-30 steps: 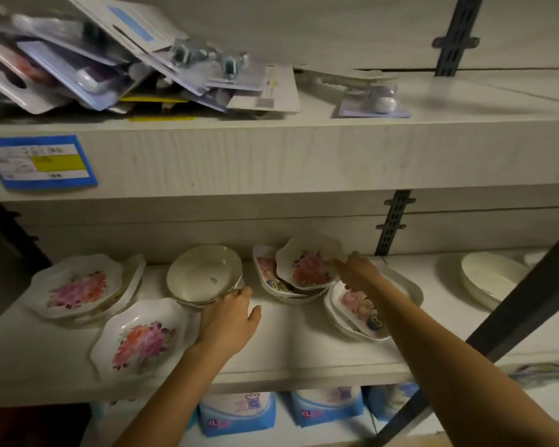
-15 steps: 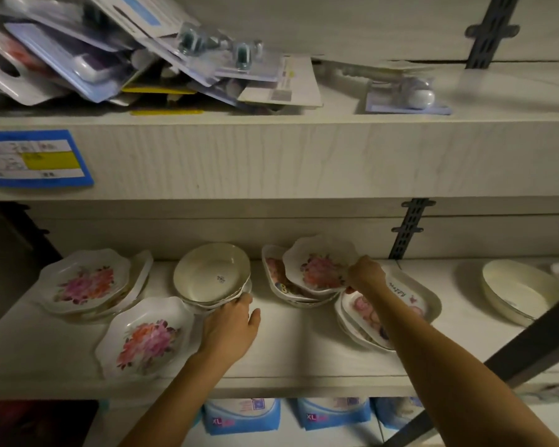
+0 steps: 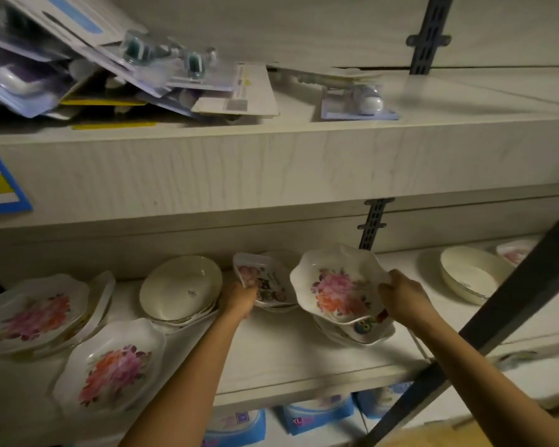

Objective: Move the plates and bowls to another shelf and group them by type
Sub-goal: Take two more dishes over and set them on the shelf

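My right hand (image 3: 404, 296) grips the right rim of a scalloped floral bowl (image 3: 338, 285), lifted and tilted just above a stack of cartoon-print dishes (image 3: 365, 330). My left hand (image 3: 241, 300) holds the lower edge of another cartoon-print dish stack (image 3: 265, 285) at the back of the lower shelf (image 3: 288, 353). A stack of plain cream bowls (image 3: 181, 287) stands left of that hand. Floral plates lie at the far left (image 3: 36, 314) and at the front left (image 3: 110, 369). A plain cream bowl (image 3: 468, 274) rests to the right.
The upper shelf (image 3: 271, 159) overhangs the dishes and carries blister-packed goods (image 3: 110, 66) and one loose pack (image 3: 359, 101). A dark diagonal bar (image 3: 497, 321) crosses the right foreground. Blue packages (image 3: 317, 414) sit below the lower shelf. Another floral dish (image 3: 513, 253) shows at the far right.
My right hand has lifted the floral bowl off the back stack and carried it right, over the cartoon dishes. My left hand has moved from the cream bowls to the back cartoon-dish stack.
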Action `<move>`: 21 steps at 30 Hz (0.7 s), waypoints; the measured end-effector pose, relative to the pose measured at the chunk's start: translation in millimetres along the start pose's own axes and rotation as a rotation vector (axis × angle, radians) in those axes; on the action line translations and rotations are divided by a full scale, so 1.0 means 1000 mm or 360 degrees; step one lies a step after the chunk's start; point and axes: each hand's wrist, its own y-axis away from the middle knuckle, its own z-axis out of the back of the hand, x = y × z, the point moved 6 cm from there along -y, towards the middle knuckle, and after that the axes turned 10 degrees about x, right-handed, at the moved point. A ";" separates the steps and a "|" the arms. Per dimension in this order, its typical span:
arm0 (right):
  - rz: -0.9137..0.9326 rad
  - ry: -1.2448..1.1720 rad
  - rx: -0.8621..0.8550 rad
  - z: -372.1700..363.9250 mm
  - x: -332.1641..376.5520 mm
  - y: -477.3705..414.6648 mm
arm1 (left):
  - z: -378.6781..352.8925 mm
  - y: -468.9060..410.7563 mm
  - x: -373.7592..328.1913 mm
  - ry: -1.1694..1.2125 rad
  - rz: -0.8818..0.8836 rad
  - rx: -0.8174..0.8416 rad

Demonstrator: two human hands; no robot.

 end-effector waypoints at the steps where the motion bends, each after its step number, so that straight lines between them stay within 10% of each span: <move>1: -0.0004 0.0001 0.0005 0.001 -0.003 0.002 | 0.001 0.000 -0.003 -0.0042 -0.0008 -0.0047; 21: 0.0129 -0.0139 0.0043 -0.004 -0.010 0.062 | 0.071 0.092 0.019 0.0100 -0.0270 -0.0049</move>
